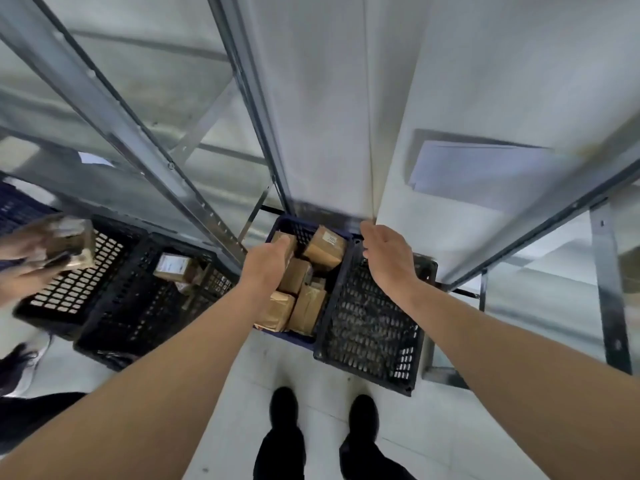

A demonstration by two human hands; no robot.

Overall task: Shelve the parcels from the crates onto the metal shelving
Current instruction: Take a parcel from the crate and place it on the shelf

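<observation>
Your left hand (268,261) reaches into the blue crate (294,225) on the floor and curls its fingers round a brown cardboard parcel (282,239) at the crate's far end, among more parcels (304,306). Your right hand (386,256) hovers with relaxed fingers over the black crate (370,334), below the metal shelving (346,109).

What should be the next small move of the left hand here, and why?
Probably close the left hand on the brown parcel under its fingers and lift it out of the blue crate. The hand already reaches into the crate onto that parcel, while the right hand hovers open and empty over the black crate.
</observation>
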